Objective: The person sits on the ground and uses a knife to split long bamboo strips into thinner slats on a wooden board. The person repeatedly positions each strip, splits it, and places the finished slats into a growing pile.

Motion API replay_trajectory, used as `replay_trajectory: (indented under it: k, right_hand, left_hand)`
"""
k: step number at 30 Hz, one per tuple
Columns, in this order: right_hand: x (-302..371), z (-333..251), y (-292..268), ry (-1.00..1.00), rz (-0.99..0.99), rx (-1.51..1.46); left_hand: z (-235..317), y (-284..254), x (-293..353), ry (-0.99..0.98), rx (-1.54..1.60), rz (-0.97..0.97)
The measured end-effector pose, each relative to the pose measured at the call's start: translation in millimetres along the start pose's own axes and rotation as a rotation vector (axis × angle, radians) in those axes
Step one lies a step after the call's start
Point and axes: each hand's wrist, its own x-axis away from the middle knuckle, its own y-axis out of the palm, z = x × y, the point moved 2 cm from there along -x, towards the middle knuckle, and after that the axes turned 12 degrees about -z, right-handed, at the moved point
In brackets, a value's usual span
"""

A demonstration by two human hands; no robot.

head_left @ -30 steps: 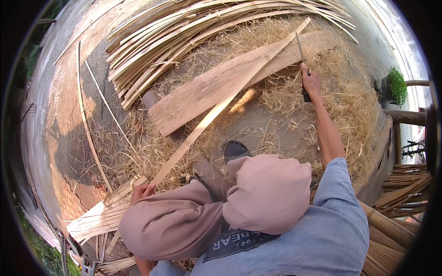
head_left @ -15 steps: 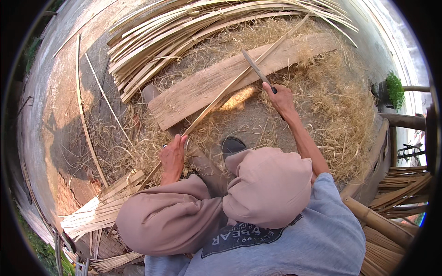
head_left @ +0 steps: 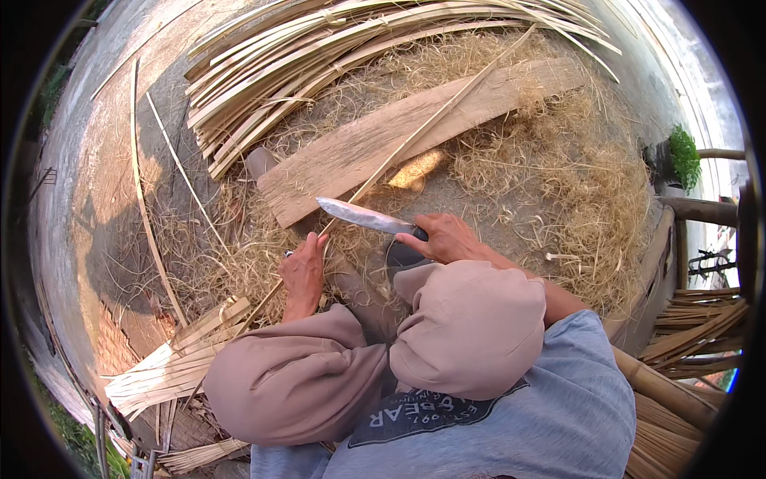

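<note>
My left hand is closed round a long, narrow bamboo strip. The strip runs from beside my left knee up across a wooden plank to the far side. In my right hand is a knife with a dark handle, its blade pointing left. The blade's tip lies close to the strip, just beyond my left hand; whether the edge touches it I cannot tell. My fingers hide part of the handle.
A bundle of bamboo strips lies beyond the plank, and a shorter bundle sits at lower left. Curly shavings cover the ground. Two loose strips lie at left. Bamboo poles stand at right.
My right hand has drawn the knife from over the plank back toward me and left, and the blade has turned to point left. My left hand and the strip have hardly moved.
</note>
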Motion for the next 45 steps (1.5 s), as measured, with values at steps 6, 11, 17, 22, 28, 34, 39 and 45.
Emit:
replay_trajectory:
  k: [6, 11, 17, 22, 28, 34, 39, 45]
  right_hand:
    - [-57.8, 172.8, -133.9, 0.389, 0.302, 0.074]
    - [-86.8, 191.9, -138.1, 0.556, 0.400, -0.195]
    - [-50.6, 129.9, -76.6, 0.191, 0.197, 0.058]
    - [-41.3, 280.5, -186.0, 0.761, 0.672, -0.018]
    - [-49.5, 134.6, -86.2, 0.159, 0.241, -1.018]
    - [-19.7, 53.5, 9.1, 0.374, 0.040, -1.240]
    - [5.6, 21.7, 24.1, 0.311, -0.200, -0.916]
    - [0.5, 2.2, 42.0, 0.204, -0.146, -0.749]
  left_hand:
    - [7.8, 1.1, -13.6, 0.020, -0.058, 0.055]
    - [6.8, -1.9, -8.5, -0.028, -0.064, -0.012]
    - [-80.3, -21.3, 67.9, -0.170, -0.016, -0.200]
    - [-154.1, -43.8, 124.9, -0.269, 0.180, -0.349]
    - [-53.8, -26.2, 46.3, -0.238, 0.075, -0.185]
    - [-39.6, -20.3, 49.0, -0.171, 0.062, -0.072]
    - [-18.2, -13.5, 30.1, -0.088, 0.039, 0.040]
    - [-15.8, -1.6, 10.5, -0.022, 0.022, 0.122]
